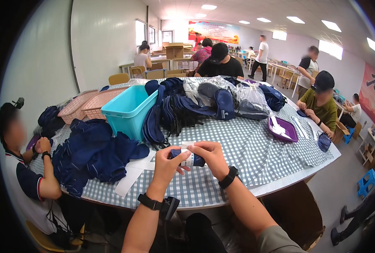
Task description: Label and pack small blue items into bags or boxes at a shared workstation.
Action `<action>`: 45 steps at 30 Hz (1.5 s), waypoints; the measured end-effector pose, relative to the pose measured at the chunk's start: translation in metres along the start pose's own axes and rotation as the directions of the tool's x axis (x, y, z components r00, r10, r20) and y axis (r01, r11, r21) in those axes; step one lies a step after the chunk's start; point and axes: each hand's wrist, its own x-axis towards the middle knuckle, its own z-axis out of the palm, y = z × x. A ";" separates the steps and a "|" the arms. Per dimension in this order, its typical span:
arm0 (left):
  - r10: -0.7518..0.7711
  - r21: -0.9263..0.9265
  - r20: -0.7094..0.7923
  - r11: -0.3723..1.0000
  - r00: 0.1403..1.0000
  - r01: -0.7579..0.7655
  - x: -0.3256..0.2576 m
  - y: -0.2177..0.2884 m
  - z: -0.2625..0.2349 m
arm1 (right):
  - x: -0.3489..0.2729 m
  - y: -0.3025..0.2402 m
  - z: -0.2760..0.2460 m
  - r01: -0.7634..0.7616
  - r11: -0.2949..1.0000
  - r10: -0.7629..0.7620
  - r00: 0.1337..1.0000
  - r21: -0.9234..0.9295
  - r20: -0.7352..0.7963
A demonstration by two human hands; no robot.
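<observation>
Above the near edge of the table, both hands are around a small rolled navy cloth bundle with a white paper band across its middle. My left hand grips the bundle, its thumb lying on the band. The fingers of my right hand are closed at the band's upper end and the bundle's right side. White paper strips lie on the cloth to the left of my hands. Beside them is a heap of navy fabric pieces.
A checked cloth covers the table. Farther back stand a turquoise bin, pink baskets, a row of navy visor-like pieces and plastic bags. A purple tray holds white slips. Co-workers sit left, right and opposite.
</observation>
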 end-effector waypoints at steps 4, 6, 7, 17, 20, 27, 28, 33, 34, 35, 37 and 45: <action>0.004 -0.031 -0.004 1.000 1.000 -0.004 0.000 0.002 0.002 | 0.001 0.000 0.000 0.019 0.999 -0.020 1.000 0.038 0.020; 0.012 -0.037 0.015 0.999 1.000 -0.011 0.001 0.001 0.001 | 0.002 0.000 0.000 0.016 1.000 -0.017 1.000 0.025 0.015; 0.009 -0.038 0.014 0.999 1.000 -0.009 0.001 0.001 0.002 | 0.002 0.000 -0.001 0.015 1.000 -0.015 1.000 0.009 0.004; 0.053 -0.061 0.080 0.997 0.995 -0.048 -0.005 -0.001 0.005 | -0.005 -0.006 0.002 0.084 0.993 -0.091 0.992 -0.078 -0.085; 0.011 -0.068 0.079 0.998 0.997 -0.006 -0.005 -0.002 0.005 | -0.007 -0.004 0.001 0.083 0.986 -0.097 0.991 -0.146 -0.093; 0.037 -0.074 0.073 0.997 0.997 -0.031 0.008 -0.006 0.003 | 0.002 -0.006 -0.005 0.077 0.982 -0.093 0.992 -0.171 -0.090; 0.043 -0.056 0.074 0.998 0.996 -0.039 0.008 -0.003 0.001 | 0.004 -0.006 -0.003 0.081 0.980 -0.096 0.993 -0.183 -0.072; 0.080 -0.108 0.077 0.992 0.994 -0.071 0.010 -0.006 0.006 | 0.000 -0.007 -0.004 0.132 0.980 -0.141 0.989 -0.151 -0.047; 0.101 -0.118 0.085 0.989 0.991 -0.091 0.009 -0.006 0.006 | -0.003 -0.008 -0.003 0.127 0.981 -0.135 0.990 -0.149 -0.046; 0.098 -0.118 0.082 0.989 0.992 -0.088 0.007 -0.006 0.004 | -0.004 -0.010 -0.002 0.146 0.968 -0.157 0.987 -0.205 -0.036; 0.104 -0.073 0.102 0.993 0.989 -0.097 0.004 -0.004 0.002 | -0.004 -0.008 -0.002 0.221 0.935 -0.228 0.974 -0.276 0.005; 0.101 -0.051 0.068 0.994 0.993 -0.098 0.002 -0.004 0.001 | -0.006 -0.006 -0.002 0.231 0.938 -0.230 0.973 -0.258 0.034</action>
